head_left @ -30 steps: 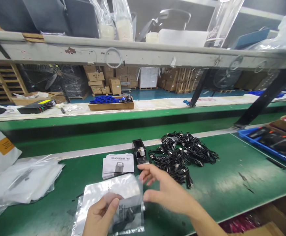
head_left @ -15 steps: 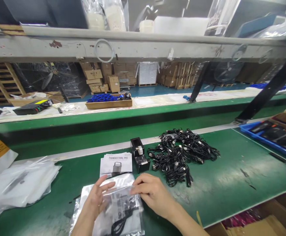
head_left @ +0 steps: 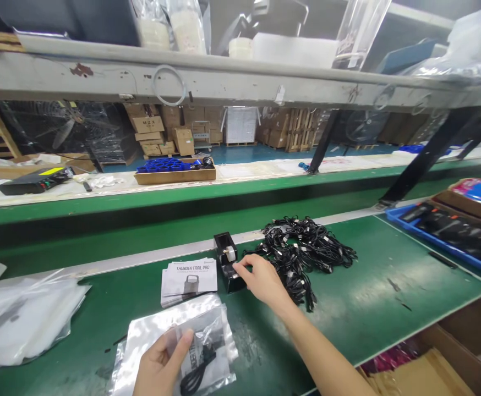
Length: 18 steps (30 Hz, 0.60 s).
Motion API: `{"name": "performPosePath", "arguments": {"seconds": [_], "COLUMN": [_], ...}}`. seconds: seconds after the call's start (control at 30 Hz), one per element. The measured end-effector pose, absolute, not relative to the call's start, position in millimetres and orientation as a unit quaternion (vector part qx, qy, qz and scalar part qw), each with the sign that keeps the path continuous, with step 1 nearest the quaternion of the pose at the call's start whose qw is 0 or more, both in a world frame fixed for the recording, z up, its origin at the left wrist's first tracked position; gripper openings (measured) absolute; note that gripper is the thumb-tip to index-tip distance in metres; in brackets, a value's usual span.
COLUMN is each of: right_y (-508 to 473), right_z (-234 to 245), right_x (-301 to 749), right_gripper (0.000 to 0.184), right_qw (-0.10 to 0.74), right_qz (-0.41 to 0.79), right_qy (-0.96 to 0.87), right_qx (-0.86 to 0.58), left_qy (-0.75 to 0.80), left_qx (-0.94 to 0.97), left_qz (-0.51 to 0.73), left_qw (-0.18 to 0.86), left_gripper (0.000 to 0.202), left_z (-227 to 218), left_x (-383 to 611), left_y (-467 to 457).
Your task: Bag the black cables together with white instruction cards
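Note:
My left hand (head_left: 164,360) pinches a clear plastic bag (head_left: 213,330) by its left side, thumb on top. Inside the bag lie a coiled black cable (head_left: 195,379) and a printed sheet. Beneath it are more plastic bags (head_left: 141,335) on the green bench. My right hand (head_left: 261,278) reaches to a black tape dispenser (head_left: 226,258), its fingertips closed together at the front end by the cutter. Any strip of tape in those fingers is too small to make out. A stack of printed leaflets (head_left: 189,280) lies just left of the dispenser.
Behind my right hand spreads a heap of black cables (head_left: 306,242). A blue tray (head_left: 405,220) of black items stands at the right. Clear bags (head_left: 26,319) are piled at the left. A shelf beam (head_left: 224,82) crosses overhead.
My right hand has left the bag and moved up and right to the tape dispenser. My left hand now grips the bag by its side. The view has shifted slightly right.

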State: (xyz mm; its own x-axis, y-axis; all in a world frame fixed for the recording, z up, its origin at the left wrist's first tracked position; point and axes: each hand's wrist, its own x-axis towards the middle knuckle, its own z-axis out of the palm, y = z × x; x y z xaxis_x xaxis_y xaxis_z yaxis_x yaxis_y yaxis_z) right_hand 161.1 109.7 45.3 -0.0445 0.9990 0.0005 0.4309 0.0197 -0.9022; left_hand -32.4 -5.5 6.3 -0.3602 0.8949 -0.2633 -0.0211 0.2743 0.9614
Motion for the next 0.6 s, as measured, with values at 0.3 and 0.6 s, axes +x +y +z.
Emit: {"name": "performPosePath", "arguments": {"seconds": [0.3, 0.6], "right_y": [77, 49], "right_z": [25, 17], "right_x": [157, 155], "right_gripper": [0.028, 0.029], "right_qw": [0.430, 0.401], "right_qz": [0.502, 0.511], "right_qy": [-0.546, -0.555], "right_qx": [-0.515, -0.519], "left_qy": [0.644, 0.663], "left_qx": [0.280, 0.247], "left_qz": [0.511, 0.553], "left_qw": [0.496, 0.440], "left_gripper": [0.038, 0.039], "left_z": [1, 8], "left_x": [-33, -27], "left_y": [-5, -5]}}
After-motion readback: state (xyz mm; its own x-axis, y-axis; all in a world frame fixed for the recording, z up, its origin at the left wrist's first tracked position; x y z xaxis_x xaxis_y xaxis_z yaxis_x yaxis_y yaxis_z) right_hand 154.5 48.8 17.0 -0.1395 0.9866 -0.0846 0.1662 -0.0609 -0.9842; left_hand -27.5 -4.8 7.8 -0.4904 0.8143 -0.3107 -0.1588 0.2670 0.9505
